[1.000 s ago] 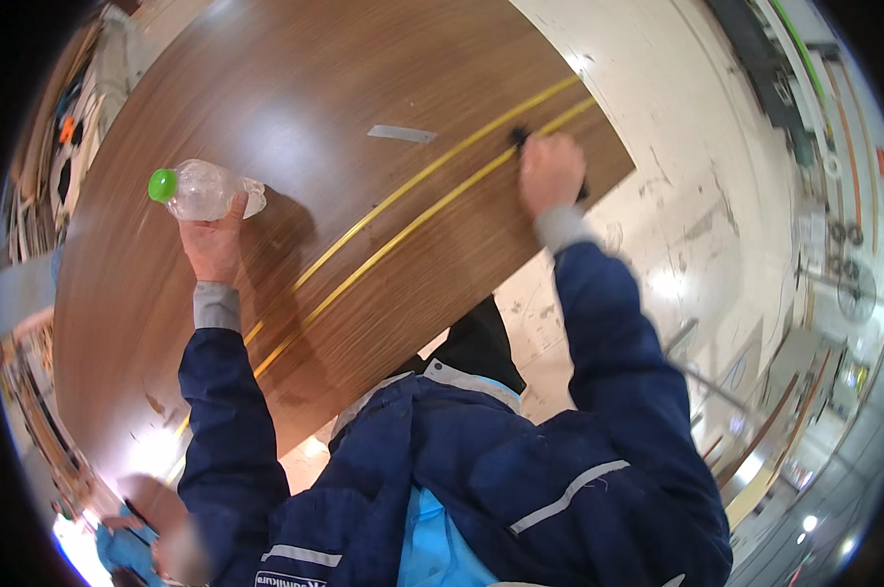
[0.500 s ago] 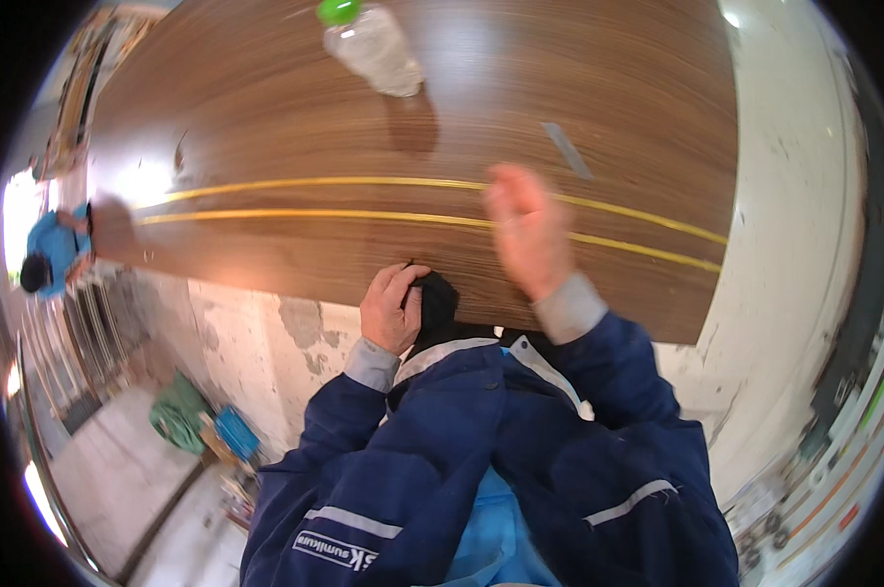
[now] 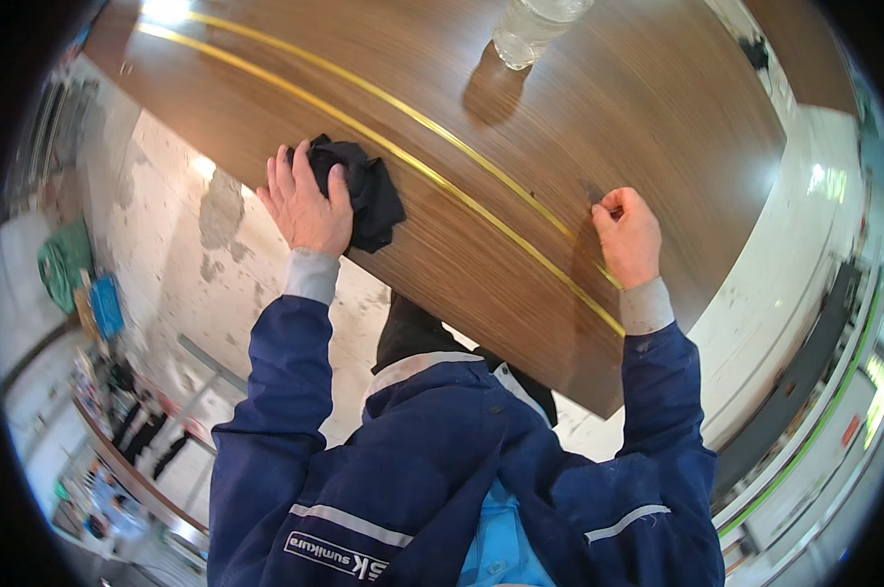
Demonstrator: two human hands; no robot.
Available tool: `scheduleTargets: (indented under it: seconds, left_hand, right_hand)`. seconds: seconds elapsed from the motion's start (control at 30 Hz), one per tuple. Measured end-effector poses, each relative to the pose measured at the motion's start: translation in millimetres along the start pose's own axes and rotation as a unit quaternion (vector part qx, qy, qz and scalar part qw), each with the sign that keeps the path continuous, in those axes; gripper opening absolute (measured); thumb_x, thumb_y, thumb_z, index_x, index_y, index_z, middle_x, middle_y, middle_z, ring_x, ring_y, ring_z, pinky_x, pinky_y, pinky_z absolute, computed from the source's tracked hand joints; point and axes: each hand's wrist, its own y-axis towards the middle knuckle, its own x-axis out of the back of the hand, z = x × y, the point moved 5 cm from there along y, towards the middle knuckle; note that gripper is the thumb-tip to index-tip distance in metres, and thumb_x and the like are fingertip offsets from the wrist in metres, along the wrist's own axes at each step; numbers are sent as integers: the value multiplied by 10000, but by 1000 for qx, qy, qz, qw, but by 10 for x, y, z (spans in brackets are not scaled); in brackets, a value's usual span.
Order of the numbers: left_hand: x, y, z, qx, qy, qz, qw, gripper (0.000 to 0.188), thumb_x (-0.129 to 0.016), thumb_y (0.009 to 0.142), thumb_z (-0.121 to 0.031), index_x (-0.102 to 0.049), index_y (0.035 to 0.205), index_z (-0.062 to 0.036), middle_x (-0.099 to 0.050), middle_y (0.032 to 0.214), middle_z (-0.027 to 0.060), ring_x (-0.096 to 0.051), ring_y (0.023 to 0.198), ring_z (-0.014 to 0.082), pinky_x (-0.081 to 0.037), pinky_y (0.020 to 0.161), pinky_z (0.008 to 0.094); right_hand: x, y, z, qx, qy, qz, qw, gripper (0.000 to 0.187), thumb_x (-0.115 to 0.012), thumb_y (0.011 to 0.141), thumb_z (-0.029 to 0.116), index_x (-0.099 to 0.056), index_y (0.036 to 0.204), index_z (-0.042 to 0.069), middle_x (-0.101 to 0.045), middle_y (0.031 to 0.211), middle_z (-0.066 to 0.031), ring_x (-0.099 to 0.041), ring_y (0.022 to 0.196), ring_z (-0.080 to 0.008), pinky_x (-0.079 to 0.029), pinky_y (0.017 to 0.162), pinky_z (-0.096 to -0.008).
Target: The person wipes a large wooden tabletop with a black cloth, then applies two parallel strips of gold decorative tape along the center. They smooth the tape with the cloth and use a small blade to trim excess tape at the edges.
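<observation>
My left hand (image 3: 310,210) lies at the table's near edge with its fingers stretched out. Its thumb and fingertips touch a crumpled black cloth (image 3: 372,201) resting on the brown wood-grain tabletop (image 3: 442,98). Farther right, my right hand (image 3: 630,237) is closed in a pinch on a thin, dark grey flat blade (image 3: 591,192), mostly hidden by the fingers. Two long yellow strips (image 3: 403,155) run side by side across the tabletop, and their right ends pass beneath or close by my right hand; which of these I cannot tell.
A clear plastic bottle (image 3: 530,37) stands on the table's far part, cut off by the view. Left of the table is a worn, stained pale surface (image 3: 222,215) with a green bundle (image 3: 64,259) and a blue item (image 3: 107,305). A dark-edged rack (image 3: 804,382) lies at the right.
The view has turned, so the table and strips slant now. My right hand has taken up the grey blade that lay on the table. My left hand's fingers have straightened beside the cloth.
</observation>
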Motion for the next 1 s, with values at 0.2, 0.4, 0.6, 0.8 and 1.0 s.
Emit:
scheduleTargets:
  seconds: [0.2, 0.4, 0.6, 0.8, 1.0]
  left_hand:
    - [21, -285, -279, 62, 8, -58, 996, 557, -598, 1030, -383, -522, 1537, -167, -461, 1639, 172, -322, 1578, 385, -157, 1302, 619]
    - [-73, -317, -270, 110, -3, -113, 988, 464, -568, 1056, -365, -572, 1499, -229, -474, 1650, 116, -345, 1585, 304, -189, 1302, 610]
    - [-75, -484, -361, 126, 20, -126, 984, 478, -571, 1052, -399, -581, 1498, -226, -455, 1656, 138, -327, 1589, 338, -178, 1299, 633]
    - [-62, -1330, -1048, 177, -5, -121, 977, 485, -571, 1055, -367, -553, 1514, -212, -414, 1662, 163, -286, 1593, 393, -175, 1276, 682]
    - [-90, -1700, -1364, 210, -14, -113, 971, 468, -565, 1062, -357, -549, 1508, -217, -403, 1664, 151, -275, 1597, 386, -194, 1270, 682]
  right_hand:
    - [13, -50, 331, 285, 154, 103, 941, 212, -679, 987, 28, -766, 1177, 65, -683, 984, -77, -655, 845, -199, -540, 794, -328]
    - [-322, 156, 779, 432, 87, 123, 889, 155, -687, 1004, 93, -775, 1129, 120, -739, 1002, -62, -683, 950, -266, -528, 815, -392]
    - [-913, 590, 1270, 582, 47, 41, 811, 140, -702, 989, 171, -780, 1103, 189, -771, 981, 7, -687, 995, -254, -487, 861, -425]
    - [-1082, 633, 1549, 668, -16, 42, 743, 154, -716, 988, 237, -795, 1119, 216, -780, 1010, 35, -686, 1040, -242, -489, 908, -422]
    - [-1185, 713, 1737, 683, -66, 64, 725, 196, -659, 1027, 345, -809, 1113, 252, -772, 1057, 35, -673, 1081, -241, -488, 964, -447]
